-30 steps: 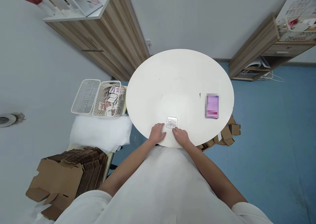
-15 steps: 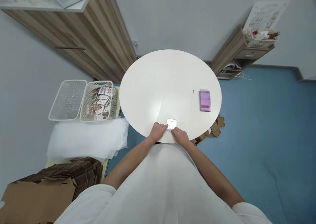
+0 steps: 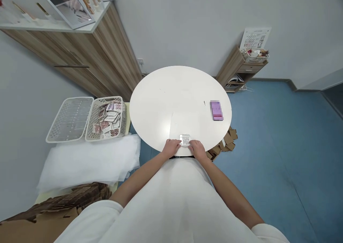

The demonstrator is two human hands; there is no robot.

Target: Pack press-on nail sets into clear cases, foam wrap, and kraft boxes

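A small clear packet (image 3: 185, 140) with a faint pattern lies at the near edge of the white oval table (image 3: 177, 93). My left hand (image 3: 171, 147) pinches its left side, with the fingers closed together. On the right side, my right hand (image 3: 197, 149) grips the packet's edge between thumb and fingers. Both forearms reach in from the front of my white clothing. Towards the table's right side lies a purple, pixelated item (image 3: 217, 110), with a tiny dark object (image 3: 204, 102) just left of it.
Left of the table are a basket of packets (image 3: 123, 119), a clear-bottomed basket (image 3: 49, 130), white sheets (image 3: 88, 161) and flattened cardboard (image 3: 40, 228). Cardboard pieces (image 3: 229, 141) lie on the floor at right. Behind stand a wooden cabinet (image 3: 107, 54) and a small shelf (image 3: 230, 64).
The view has shifted, showing more of the far shelves. The packet looked bright and blank before and now shows a clear, patterned surface. Both hands still hold its sides.
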